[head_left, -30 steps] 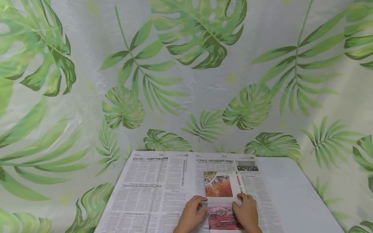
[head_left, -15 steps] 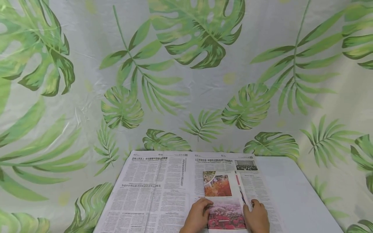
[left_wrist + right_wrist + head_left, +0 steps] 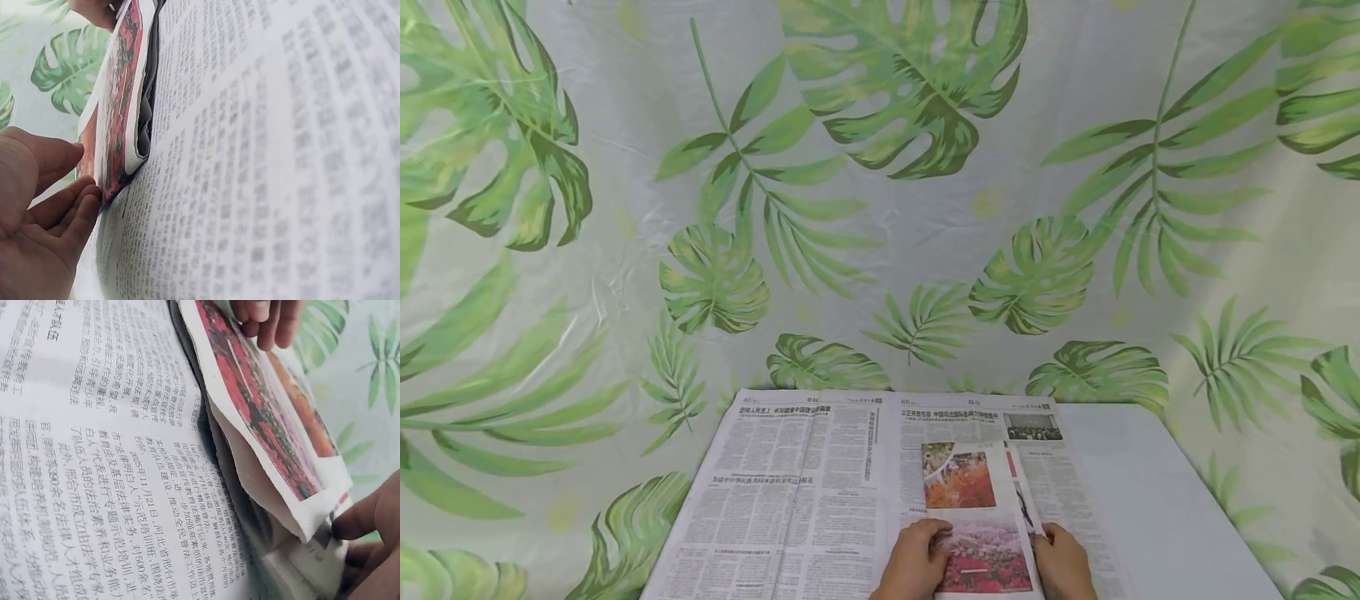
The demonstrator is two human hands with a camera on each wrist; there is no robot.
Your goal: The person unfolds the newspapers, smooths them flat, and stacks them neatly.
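A folded newspaper point(image 3: 977, 546) with a red flower photo and an orange photo lies on the wide spread newspaper point(image 3: 760, 517). My left hand point(image 3: 914, 557) is at its left edge, fingertips touching the paper; in the left wrist view the left hand point(image 3: 44, 200) has a gap between its upper finger and the lower ones. At the opposite edge, my right hand point(image 3: 1063, 560) pinches the layered side of the folded newspaper. The right wrist view shows the right hand point(image 3: 372, 534) at that corner, where the layers point(image 3: 250, 469) stand slightly apart.
The spread newspaper covers most of the white table point(image 3: 1172, 500), whose bare right side shows. Behind it hangs a curtain point(image 3: 880, 208) printed with green leaves.
My right hand has moved from on top of the folded newspaper to its right edge and now pinches it. The left hand has shifted slightly right and toward me.
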